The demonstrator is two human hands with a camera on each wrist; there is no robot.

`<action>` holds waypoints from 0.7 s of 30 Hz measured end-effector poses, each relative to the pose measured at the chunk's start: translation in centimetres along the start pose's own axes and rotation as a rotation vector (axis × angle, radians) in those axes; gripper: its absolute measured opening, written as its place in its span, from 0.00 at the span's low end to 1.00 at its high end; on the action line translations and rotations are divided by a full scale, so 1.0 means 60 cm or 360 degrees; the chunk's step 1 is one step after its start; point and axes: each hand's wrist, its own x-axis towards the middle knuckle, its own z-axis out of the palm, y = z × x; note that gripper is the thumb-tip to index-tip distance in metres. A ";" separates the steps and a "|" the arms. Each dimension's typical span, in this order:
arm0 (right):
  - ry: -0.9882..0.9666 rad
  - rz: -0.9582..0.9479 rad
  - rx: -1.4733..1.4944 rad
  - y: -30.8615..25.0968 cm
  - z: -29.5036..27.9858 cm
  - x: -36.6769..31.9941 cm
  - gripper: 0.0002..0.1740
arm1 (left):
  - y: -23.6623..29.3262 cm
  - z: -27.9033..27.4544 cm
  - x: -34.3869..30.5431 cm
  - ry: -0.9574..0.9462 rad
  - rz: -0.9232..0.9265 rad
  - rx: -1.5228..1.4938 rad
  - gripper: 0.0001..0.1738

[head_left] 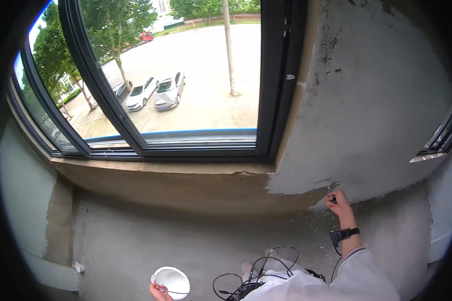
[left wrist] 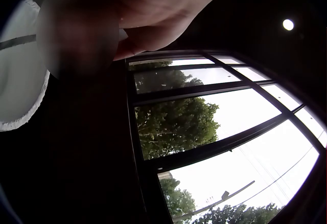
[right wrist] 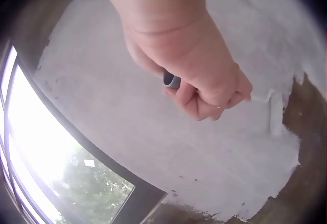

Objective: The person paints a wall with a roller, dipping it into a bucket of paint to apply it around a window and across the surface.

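My right hand point(head_left: 340, 201) grips the dark handle point(right wrist: 171, 79) of a small paint roller point(right wrist: 276, 114). The roller's white sleeve lies against the wall, beside the ragged edge of the pale coating point(right wrist: 214, 152). Low in the head view, my left hand point(head_left: 159, 291) holds a white bucket point(head_left: 158, 273) at its near side, fingers curled at the rim. A thin grey bar point(head_left: 178, 292) runs from these fingers across the bucket's mouth. The left wrist view shows part of the bucket point(left wrist: 30, 98), with a blurred dark shape over the fingers.
A dark-framed window point(head_left: 201, 154) takes up the wall ahead, above a brown uncoated strip point(head_left: 186, 190). Black cables point(head_left: 258, 273) loop in front of the white clothing. Grey floor point(head_left: 125, 231) lies below, and a white pipe stub point(head_left: 79, 267) sticks out at left.
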 end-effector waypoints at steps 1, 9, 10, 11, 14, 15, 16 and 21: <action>-0.0023 -0.0016 0.0014 -0.007 0.003 -0.020 0.07 | -0.015 0.001 0.000 -0.0020 0.0030 -0.0050 0.28; -0.0417 -0.0151 0.0105 -0.104 0.090 -0.274 0.06 | -0.112 0.018 0.164 0.0470 -0.0893 -0.0569 0.11; -0.0391 -0.0140 0.0111 -0.110 0.092 -0.283 0.06 | -0.116 0.017 0.168 0.0432 -0.0900 -0.0581 0.09; -0.0389 -0.0170 0.0071 -0.117 0.093 -0.288 0.06 | -0.103 0.026 0.164 0.0396 -0.0905 -0.0597 0.08; -0.0398 -0.0150 -0.0040 -0.099 0.053 -0.237 0.07 | -0.099 0.041 0.144 0.0401 -0.0865 -0.0605 0.11; -0.0417 -0.0104 -0.0112 -0.086 0.033 -0.206 0.07 | -0.102 0.042 0.138 0.0369 -0.0848 -0.0602 0.13; -0.0321 -0.0085 -0.0202 -0.071 0.030 -0.181 0.08 | -0.095 0.048 0.128 0.0375 -0.0852 -0.0586 0.13; -0.0237 0.0007 -0.0030 0.025 -0.128 0.072 0.10 | 0.184 0.208 -0.061 0.0284 -0.0224 0.0025 0.12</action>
